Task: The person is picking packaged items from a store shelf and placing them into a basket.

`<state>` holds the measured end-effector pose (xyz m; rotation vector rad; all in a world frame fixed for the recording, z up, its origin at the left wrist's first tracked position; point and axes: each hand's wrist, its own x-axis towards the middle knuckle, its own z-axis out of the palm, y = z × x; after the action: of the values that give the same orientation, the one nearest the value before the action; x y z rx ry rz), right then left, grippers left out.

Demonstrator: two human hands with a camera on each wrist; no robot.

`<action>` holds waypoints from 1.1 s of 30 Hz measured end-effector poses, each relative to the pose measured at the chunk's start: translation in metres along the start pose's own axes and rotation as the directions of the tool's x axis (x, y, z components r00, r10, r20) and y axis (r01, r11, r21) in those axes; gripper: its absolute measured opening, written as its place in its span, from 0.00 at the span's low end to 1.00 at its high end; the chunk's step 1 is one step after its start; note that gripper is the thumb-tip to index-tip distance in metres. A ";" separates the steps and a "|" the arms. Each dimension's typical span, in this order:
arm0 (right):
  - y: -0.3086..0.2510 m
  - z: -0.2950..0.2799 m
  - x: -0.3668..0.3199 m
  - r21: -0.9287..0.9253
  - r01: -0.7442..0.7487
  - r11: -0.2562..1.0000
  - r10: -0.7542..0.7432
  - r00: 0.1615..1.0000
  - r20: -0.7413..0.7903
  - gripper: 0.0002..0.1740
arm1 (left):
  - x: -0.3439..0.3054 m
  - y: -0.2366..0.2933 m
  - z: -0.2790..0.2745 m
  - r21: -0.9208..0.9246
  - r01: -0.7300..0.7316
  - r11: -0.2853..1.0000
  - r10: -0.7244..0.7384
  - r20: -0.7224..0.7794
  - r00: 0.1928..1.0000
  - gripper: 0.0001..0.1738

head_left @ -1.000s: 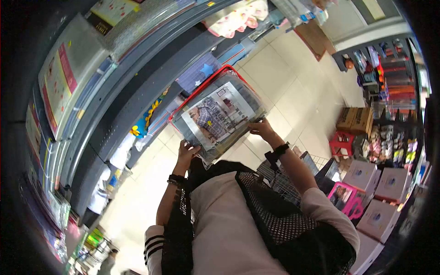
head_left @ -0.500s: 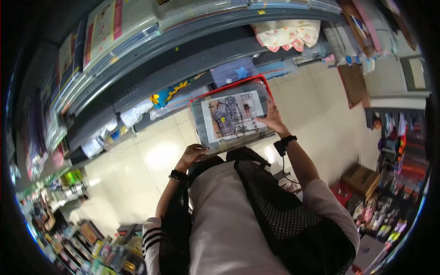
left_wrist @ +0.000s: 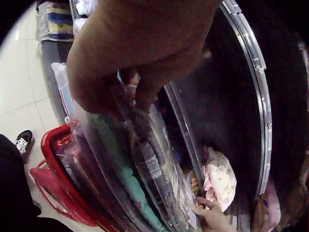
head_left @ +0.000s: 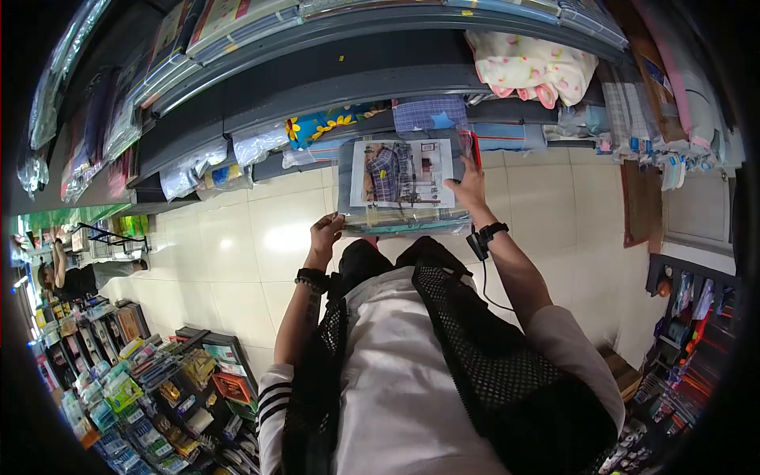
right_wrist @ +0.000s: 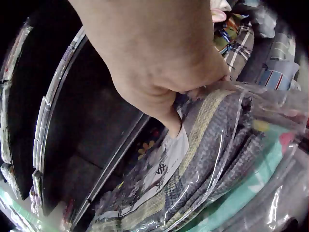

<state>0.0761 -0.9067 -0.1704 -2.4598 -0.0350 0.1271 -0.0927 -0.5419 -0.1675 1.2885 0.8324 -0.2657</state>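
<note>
Package: one flat clear plastic bag (head_left: 396,214) of folded grey textile, faced with a white printed sheet (head_left: 404,174) bearing a plaid picture; held before the body, facing the shelf.

Left hand (head_left: 324,233): thumb and fingers pinched on the bag's near left corner.

Right hand (head_left: 473,194): thumb laid on the sheet, fingers over the right edge; fingertips partly hidden — whether they clamped the bag could not be told.

Step in hand, as judged: handling the bag between both hands. Any further move appeared to call for a firm hold at both ends, the plastic looking slippery.

Containers: one red plastic basket (left_wrist: 52,140) with a red loop handle (left_wrist: 53,193), wrapped packets upright along its rim, a teal folded textile (left_wrist: 130,183) among them; whether the bag rested inside could not be told. One dark grey metal shelf (head_left: 285,67), holding a white floral cloth (head_left: 534,67) and a blue star-patterned packet (head_left: 431,115).
</note>
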 end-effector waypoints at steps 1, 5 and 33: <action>0.003 0.001 0.001 0.002 0.006 1.000 -0.006 1.000 -0.002 0.47 | -0.001 0.004 0.002 -0.002 -0.006 1.000 0.006 -0.002 1.000 0.11; 0.014 0.007 0.001 -0.003 -0.021 1.000 0.021 0.998 0.055 0.43 | -0.004 0.010 -0.003 -0.012 0.056 0.998 -0.055 0.004 0.998 0.09; -0.015 0.020 0.000 -0.351 -0.118 0.929 0.207 0.952 0.227 0.61 | 0.046 0.033 -0.052 0.112 0.087 0.990 -0.127 0.427 0.895 0.12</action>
<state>0.0739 -0.8823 -0.1766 -2.7663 0.0390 0.5619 -0.0617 -0.4718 -0.1767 1.2043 0.5119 -0.6611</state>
